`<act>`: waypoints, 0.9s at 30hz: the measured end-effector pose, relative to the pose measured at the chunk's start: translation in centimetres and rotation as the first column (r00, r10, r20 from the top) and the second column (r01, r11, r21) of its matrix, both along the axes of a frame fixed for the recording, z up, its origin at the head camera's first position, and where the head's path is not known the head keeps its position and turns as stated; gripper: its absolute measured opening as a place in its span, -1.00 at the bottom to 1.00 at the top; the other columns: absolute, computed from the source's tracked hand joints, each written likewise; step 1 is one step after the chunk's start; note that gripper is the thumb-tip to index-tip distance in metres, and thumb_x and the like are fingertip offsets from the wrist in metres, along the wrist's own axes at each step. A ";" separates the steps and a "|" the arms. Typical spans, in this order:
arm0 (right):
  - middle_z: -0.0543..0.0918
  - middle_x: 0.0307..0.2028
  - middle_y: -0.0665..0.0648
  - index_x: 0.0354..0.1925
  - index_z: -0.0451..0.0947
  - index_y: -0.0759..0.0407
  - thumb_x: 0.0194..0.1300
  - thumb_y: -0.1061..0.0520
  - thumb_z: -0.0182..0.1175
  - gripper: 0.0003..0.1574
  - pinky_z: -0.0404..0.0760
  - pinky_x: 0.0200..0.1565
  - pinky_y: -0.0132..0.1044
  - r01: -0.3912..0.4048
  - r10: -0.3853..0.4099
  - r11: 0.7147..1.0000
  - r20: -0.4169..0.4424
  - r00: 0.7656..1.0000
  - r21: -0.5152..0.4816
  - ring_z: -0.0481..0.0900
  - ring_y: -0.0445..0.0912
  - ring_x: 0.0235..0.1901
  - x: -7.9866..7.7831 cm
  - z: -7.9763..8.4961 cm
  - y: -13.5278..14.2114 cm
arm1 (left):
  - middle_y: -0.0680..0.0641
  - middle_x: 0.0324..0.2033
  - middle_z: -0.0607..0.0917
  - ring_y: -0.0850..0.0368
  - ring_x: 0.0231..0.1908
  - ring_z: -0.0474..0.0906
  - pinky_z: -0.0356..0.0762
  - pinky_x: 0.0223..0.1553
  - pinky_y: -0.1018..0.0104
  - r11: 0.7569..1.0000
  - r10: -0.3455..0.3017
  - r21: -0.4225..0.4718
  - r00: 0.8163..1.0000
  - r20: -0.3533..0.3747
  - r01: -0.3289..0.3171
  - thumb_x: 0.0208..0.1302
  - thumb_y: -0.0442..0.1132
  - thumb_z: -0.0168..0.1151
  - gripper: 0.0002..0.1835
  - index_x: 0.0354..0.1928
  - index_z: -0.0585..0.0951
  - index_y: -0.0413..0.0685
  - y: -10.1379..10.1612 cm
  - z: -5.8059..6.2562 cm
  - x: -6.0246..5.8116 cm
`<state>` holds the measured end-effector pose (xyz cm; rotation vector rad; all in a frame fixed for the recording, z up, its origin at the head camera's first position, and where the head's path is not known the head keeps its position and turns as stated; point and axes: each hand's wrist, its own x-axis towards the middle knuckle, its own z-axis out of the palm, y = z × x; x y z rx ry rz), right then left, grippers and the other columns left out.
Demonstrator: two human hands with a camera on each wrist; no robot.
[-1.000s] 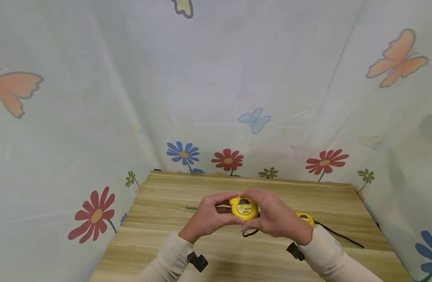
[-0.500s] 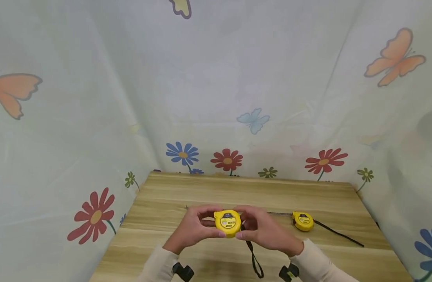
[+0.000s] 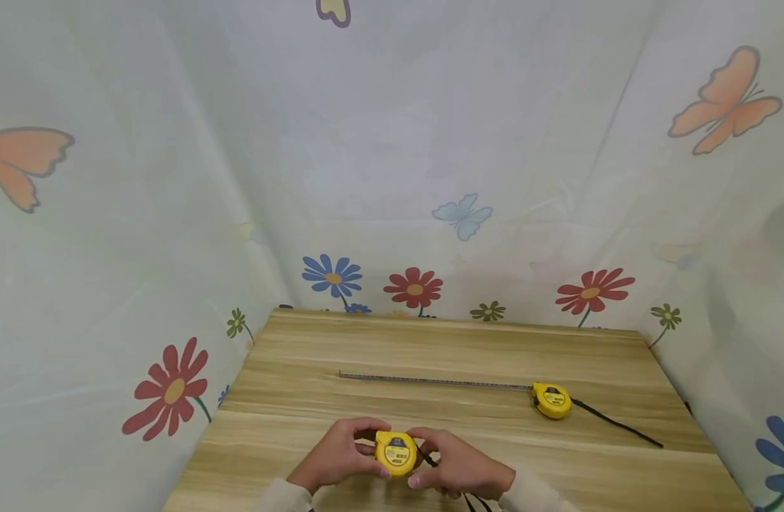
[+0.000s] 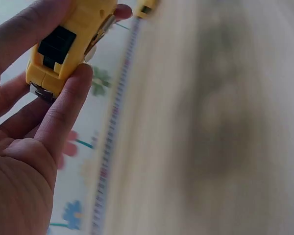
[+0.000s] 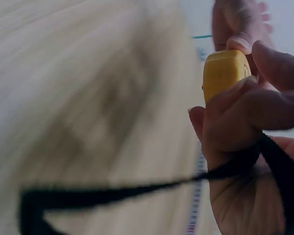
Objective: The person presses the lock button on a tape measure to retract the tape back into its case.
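Low in the head view, a yellow tape measure (image 3: 396,453) is held between both hands, its label face toward the camera. My left hand (image 3: 340,456) pinches its left side with thumb and fingers. In the left wrist view the case's black lock button (image 4: 57,45) and the metal hook (image 4: 41,91) at its mouth show beside the fingers. My right hand (image 3: 465,466) grips the case's right side, its fingers curled at the edge. From there a black wrist strap (image 5: 112,196) hangs down past the right hand.
A second yellow tape measure (image 3: 551,400) lies on the wooden table (image 3: 289,341) to the right. Its blade (image 3: 436,382) is drawn out leftward in a straight line, and its black strap (image 3: 618,423) trails right. A flower-printed curtain (image 3: 392,142) encloses the back and sides.
Both hands have brought the held tape measure down and leftward, nearer the body. The table's tape measure and its whole blade, earlier partly covered by the hands, now show fully.
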<state>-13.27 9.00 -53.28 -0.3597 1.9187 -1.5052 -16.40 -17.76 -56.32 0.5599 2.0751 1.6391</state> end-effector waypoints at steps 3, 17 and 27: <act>0.65 -0.10 0.18 0.50 0.32 0.22 0.30 0.19 0.46 -0.10 0.33 -0.66 -0.44 -0.024 0.024 1.000 0.022 0.999 0.011 0.35 -0.22 -0.67 -0.3 -2.1 -0.6 | -0.13 0.13 0.71 0.06 0.08 0.65 0.75 0.00 0.35 0.998 -0.010 -0.055 1.000 0.005 0.010 -0.05 -0.19 0.73 -0.25 0.23 0.64 -0.26 -0.6 -1.9 -0.3; 0.72 -0.15 0.18 0.46 0.38 0.24 0.29 0.34 0.37 -0.18 0.46 -0.37 -0.43 -0.093 0.095 0.995 0.060 0.994 -0.031 0.52 -0.18 -0.40 -1.8 -6.1 -2.0 | -0.03 0.07 0.76 0.18 -0.02 0.69 0.71 0.06 0.21 0.966 -0.035 -0.258 0.997 -0.068 0.017 -0.05 -0.09 0.72 -0.30 0.18 0.68 -0.12 -2.4 -4.9 -0.6; 0.78 0.02 0.07 0.39 0.51 0.17 0.36 0.08 0.39 -0.32 0.70 0.09 -0.21 -0.185 0.260 0.955 -0.359 0.896 0.232 0.68 -0.19 0.06 -2.9 -7.5 -0.8 | 0.10 0.14 0.73 0.04 0.22 0.59 0.55 0.31 -0.03 0.902 -0.099 -0.431 0.979 -0.177 0.014 -0.07 0.00 0.72 -0.29 0.20 0.71 0.07 -3.4 -4.6 -0.6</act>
